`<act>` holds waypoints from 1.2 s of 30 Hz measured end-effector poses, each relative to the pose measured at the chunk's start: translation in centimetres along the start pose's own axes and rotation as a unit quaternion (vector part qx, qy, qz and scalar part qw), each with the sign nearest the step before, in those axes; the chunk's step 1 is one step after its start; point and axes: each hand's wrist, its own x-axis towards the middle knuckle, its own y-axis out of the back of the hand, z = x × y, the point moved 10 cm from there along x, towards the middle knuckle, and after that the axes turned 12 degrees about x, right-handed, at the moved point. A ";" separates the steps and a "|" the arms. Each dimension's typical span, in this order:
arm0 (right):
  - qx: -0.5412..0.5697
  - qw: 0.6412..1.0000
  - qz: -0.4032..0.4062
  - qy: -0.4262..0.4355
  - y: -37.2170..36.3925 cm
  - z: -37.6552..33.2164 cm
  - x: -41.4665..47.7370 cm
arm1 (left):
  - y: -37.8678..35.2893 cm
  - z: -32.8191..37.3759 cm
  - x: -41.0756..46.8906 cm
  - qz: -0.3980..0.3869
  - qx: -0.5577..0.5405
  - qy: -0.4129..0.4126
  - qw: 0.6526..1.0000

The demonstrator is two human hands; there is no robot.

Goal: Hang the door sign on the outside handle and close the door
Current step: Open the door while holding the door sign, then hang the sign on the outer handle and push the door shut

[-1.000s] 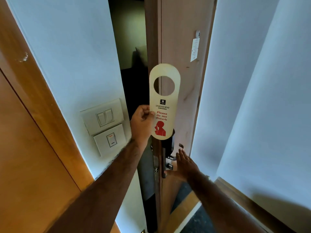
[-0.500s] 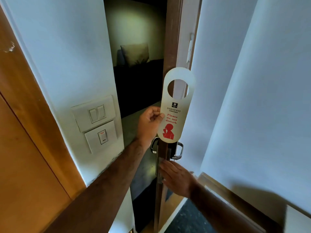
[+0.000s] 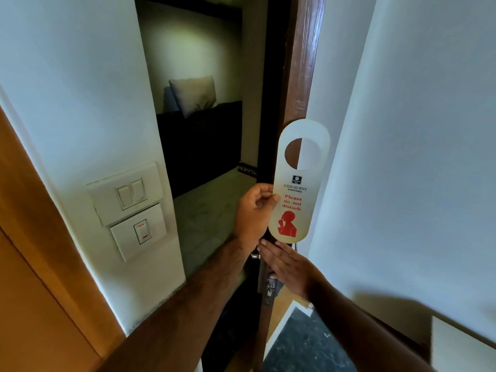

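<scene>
My left hand (image 3: pixel 255 210) pinched the door sign (image 3: pixel 296 183) upright against the door (image 3: pixel 300 76) edge, above the latch. Over the last second the door had swung wider; my right hand (image 3: pixel 288 267) lay open-fingered on its edge, so the outside handle seemed reachable.

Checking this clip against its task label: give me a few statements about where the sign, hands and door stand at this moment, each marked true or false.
1. The left hand holds the door sign upright by its left edge. True.
2. The sign already hangs on a door handle. False: it is held in the air, its round hole empty.
3. The door is shut. False: it stands open, and a cushion shows in the room beyond.
4. The right hand rests flat at the door's edge below the sign. True.
5. The wall switches are left of the doorway. True.
</scene>
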 end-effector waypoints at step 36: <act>-0.078 0.986 0.083 0.123 -4.2 8.0 -9.6 | -5.5 -26.4 2.3 -0.137 0.364 0.183 0.903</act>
